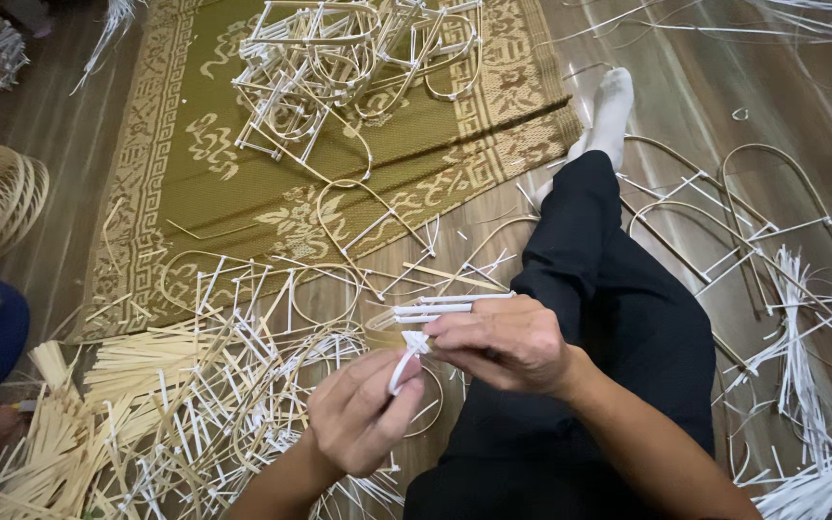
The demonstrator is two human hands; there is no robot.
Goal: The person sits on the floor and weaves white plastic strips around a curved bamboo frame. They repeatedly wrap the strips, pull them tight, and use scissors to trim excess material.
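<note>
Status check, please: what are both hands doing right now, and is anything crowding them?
Left hand pinching white strip. Right hand gripping white strip bundle on a bamboo hoop. Loose bamboo frames piled close at left; nothing between hands.

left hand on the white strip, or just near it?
Touching. The head view shows the left hand pinching the white strip between thumb and fingers, with no gap; the right hand grips the bundle of white strips above.

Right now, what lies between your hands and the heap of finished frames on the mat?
In the head view, loose bent frames lie on mat and wooden floor.
</note>
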